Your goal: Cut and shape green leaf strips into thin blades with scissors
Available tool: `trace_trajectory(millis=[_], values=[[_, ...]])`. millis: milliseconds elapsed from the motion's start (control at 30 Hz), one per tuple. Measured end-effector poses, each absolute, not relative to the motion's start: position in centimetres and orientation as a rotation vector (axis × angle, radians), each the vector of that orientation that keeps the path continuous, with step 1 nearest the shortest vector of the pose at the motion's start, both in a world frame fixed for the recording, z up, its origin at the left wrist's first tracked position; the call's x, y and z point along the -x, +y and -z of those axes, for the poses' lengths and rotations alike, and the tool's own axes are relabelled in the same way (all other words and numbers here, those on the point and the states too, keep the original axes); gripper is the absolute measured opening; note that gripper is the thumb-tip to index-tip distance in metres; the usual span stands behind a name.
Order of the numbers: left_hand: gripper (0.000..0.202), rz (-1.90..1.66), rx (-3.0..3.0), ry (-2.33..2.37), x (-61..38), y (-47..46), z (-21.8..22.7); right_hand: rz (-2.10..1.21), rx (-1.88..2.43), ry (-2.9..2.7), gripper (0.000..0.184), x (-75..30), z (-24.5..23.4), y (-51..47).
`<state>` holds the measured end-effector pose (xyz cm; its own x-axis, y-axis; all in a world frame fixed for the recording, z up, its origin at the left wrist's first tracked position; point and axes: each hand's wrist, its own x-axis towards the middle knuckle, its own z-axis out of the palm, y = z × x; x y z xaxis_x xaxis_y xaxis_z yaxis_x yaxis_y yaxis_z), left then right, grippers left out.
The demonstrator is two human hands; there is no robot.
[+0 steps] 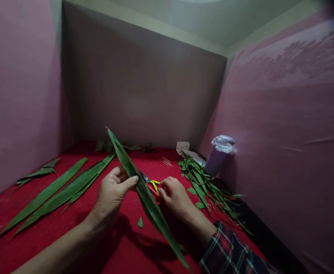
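My left hand (112,192) pinches a long green leaf (145,194) near its middle, thumb on top, holding it up over the red cloth (78,236). The leaf runs from a tip at the upper left down toward the lower right. My right hand (176,198) is closed on small scissors (152,184) with yellow and red handles, whose dark blades point at the leaf's edge right beside my left thumb. A small green leaf scrap (139,222) lies on the cloth below the hands.
Two or three long leaves (61,192) lie on the cloth to the left. A heap of narrow leaf trimmings (205,182) lies to the right, by a purple bin with a plastic liner (219,154). Pink walls stand on both sides, a grey board behind.
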<state>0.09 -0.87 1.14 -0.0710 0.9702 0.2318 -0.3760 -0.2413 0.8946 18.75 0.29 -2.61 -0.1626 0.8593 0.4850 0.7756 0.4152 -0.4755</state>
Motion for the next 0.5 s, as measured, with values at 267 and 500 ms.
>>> trace_trajectory(millis=[267, 500], values=[[0.057, -1.523, -1.102, 0.776, -0.2, -0.7, -1.0, -0.224, 1.523, -2.053, 0.004, -16.8, 3.2, -0.1], [0.03, -1.521, -1.11, 0.872, 0.3, -0.2, -0.9, -0.535, 1.467, -1.869, 0.025, -18.1, 4.0, 0.9]])
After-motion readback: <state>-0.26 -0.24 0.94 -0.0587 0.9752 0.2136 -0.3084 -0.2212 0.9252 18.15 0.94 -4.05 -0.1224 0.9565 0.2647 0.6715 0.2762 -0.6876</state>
